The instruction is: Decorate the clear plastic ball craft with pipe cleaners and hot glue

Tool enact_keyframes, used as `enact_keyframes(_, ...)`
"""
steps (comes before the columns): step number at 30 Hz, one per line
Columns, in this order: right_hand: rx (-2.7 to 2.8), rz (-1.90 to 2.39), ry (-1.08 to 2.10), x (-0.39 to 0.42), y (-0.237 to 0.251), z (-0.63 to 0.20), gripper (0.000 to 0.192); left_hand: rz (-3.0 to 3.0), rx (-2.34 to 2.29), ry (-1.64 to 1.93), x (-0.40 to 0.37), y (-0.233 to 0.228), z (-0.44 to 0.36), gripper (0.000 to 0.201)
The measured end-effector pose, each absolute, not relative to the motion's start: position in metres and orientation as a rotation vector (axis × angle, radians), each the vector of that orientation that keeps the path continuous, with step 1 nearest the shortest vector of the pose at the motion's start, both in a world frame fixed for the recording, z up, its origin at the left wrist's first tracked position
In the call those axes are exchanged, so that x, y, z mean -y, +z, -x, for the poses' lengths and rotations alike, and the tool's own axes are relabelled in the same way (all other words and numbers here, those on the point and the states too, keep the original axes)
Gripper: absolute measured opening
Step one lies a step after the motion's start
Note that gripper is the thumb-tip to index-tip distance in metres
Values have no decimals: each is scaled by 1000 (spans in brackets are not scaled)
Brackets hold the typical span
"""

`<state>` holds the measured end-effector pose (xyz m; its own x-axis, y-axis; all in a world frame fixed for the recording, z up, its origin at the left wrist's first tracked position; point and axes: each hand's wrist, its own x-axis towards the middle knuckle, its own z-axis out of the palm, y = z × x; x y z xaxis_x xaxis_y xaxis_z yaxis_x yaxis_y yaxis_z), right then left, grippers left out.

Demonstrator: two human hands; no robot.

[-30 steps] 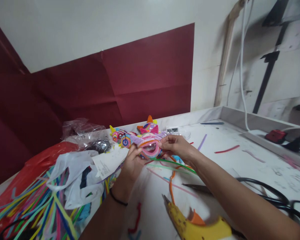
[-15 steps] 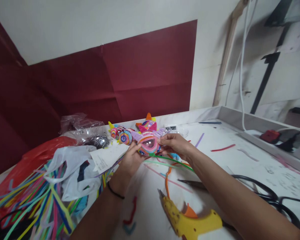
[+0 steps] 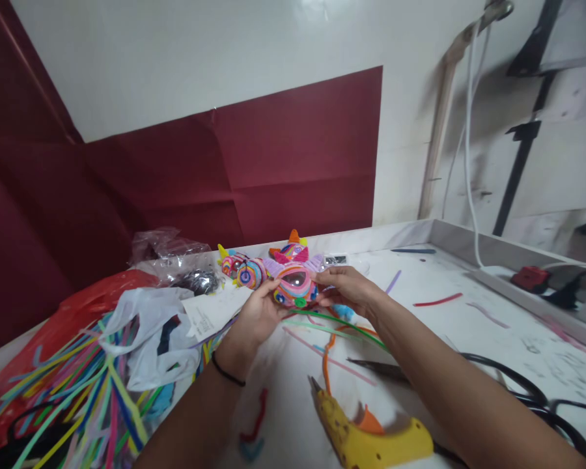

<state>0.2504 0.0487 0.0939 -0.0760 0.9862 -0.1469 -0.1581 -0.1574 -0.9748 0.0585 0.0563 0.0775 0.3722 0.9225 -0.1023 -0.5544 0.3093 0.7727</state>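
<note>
Between both hands is a round, colourful pipe-cleaner ornament with purple pointed pieces on top, a clear domed window in front and a green spot at its lower edge. My left hand is closed on its left side, thumb at the window's rim. On its right side, my right hand grips with the fingers; some fingertips are hidden behind it. Just behind stand similar pipe-cleaner figures, one with an orange tip and another with a round spiral face. Green pipe cleaners lie below the held ornament.
A yellow hot glue gun lies in front, nozzle pointing away, near dark scissors. At left, many pipe cleaners spill from a red bag beside a white plastic bag. A power strip runs along the right edge.
The ornament has tipped slightly in my hands, so its green spot and lower front show more. My view has shifted a little, and everything sits slightly lower in it.
</note>
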Motion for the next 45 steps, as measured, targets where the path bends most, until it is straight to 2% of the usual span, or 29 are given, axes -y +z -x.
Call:
enact_keyframes(10,980,1108,1386,-53,101,-262,19,-706,-700,1068,-74,97,-73,15)
enact_keyframes(16,978,1108,1374,-54,101,-265,20,-710,-695,1049,-79,96,-74,27)
enact_keyframes(22,983,1110,1380,-55,98,-262,20,-706,-774,1052,-76,99,-73,19)
enact_keyframes(29,996,1085,1373,-51,101,-263,18,-710,-729,1064,-73,100,-75,20)
enact_keyframes(45,1004,1051,1399,-50,103,-267,28,-703,-715,1148,-64,108,-80,18)
